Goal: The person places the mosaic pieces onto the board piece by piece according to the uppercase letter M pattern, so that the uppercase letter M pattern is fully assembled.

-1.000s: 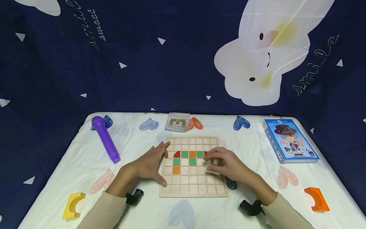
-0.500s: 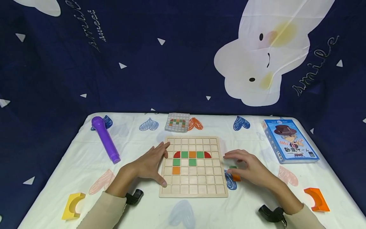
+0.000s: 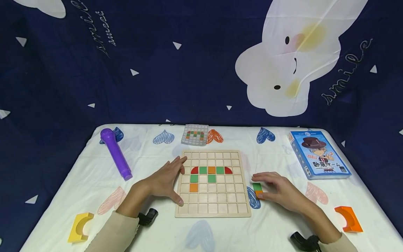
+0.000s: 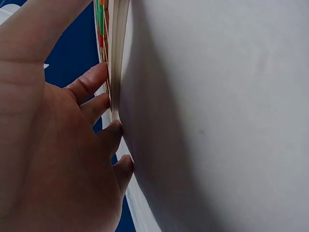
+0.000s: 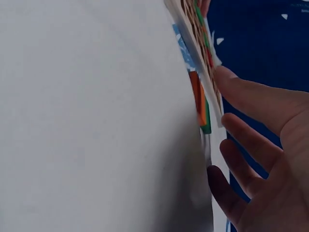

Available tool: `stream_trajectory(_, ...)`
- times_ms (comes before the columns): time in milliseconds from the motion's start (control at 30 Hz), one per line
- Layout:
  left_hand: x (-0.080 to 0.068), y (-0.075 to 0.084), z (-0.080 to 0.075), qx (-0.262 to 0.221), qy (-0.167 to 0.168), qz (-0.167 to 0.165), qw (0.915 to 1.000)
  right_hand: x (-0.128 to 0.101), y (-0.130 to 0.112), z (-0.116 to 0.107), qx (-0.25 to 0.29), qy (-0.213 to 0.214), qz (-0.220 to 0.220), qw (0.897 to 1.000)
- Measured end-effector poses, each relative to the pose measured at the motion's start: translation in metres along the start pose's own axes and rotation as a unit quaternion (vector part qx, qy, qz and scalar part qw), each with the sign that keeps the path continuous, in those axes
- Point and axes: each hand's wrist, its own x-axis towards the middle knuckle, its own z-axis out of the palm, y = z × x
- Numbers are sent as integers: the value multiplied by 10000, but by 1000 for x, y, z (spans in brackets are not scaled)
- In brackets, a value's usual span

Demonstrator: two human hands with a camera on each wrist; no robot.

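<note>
Head view: wooden grid board (image 3: 213, 210) with eight coloured tiles (image 3: 212, 170); left hand (image 3: 163, 180) spread, right hand's (image 3: 280, 191) fingers loose.

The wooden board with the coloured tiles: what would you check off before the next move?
1. Wooden board steadied: ok, the left hand lies flat against its left edge.
2. Loose green tile and orange tile in reach: ok, beside the board, at the right hand.
3. Right hand's grip on a tile: not ok, fingers open.
4. Free cells on the board: ok, many bare.
5. Pattern card visible: ok, beyond the board.
</note>
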Motion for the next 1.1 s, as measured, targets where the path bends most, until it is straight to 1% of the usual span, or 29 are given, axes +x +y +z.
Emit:
stream_trajectory(200, 0, 0, 0, 6, 5, 1, 10000, -1, 3, 1, -68, -126, 214, 9997)
stream_trajectory(267, 0, 1, 0, -6, -3, -7, 10000, 0, 4, 2, -77, -146, 223, 9996)
stream_trajectory(433, 0, 1, -1, -2, -14, -16, 10000, 1, 3, 1, 26, -221, 223, 9995)
stream_trajectory(733, -2, 3, -1, -34, -33, -45, 10000, 4, 1, -1, 244, -445, 482, 9976)
stream_trajectory(933, -2, 4, -3, -8, -25, -13, 10000, 7, 0, -2, 229, -438, 590, 9970)
stream_trajectory(1033, -2, 3, -3, 23, -15, 30, 10000, 7, 0, -2, 286, -435, 594, 9969)
stream_trajectory(1100, -2, 3, -3, 12, -30, -3, 10000, 7, 0, -2, 314, -434, 570, 9969)
